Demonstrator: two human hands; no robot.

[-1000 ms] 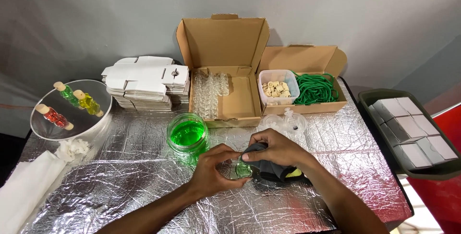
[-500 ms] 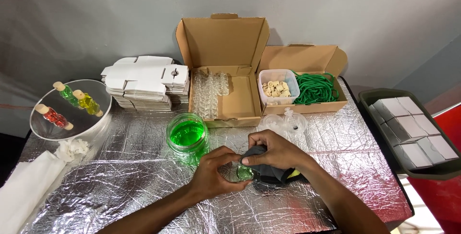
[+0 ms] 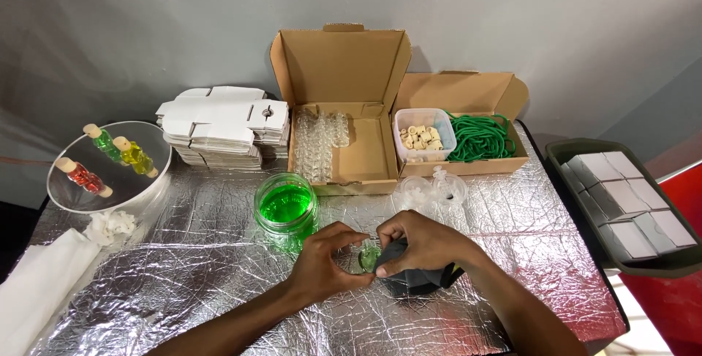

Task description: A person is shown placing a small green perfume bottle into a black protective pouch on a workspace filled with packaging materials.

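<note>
Head view: both hands meet low at the centre of the foil-covered table. The left hand curls its fingers round a small green-filled glass vial, pinching it. The right hand presses a dark cloth against the vial, thumb and fingers closed on the cloth. The vial sits between the two hands, just above the foil, mostly covered; its shape is hard to make out.

A jar of green liquid stands just beside the left hand, leaving little room there. Open foil lies to the left of the left forearm and to the right of the cloth. Behind the hands, clear plastic pieces stand near the open cardboard box. The grey tray of small boxes overhangs the right edge, partly cut off.
</note>
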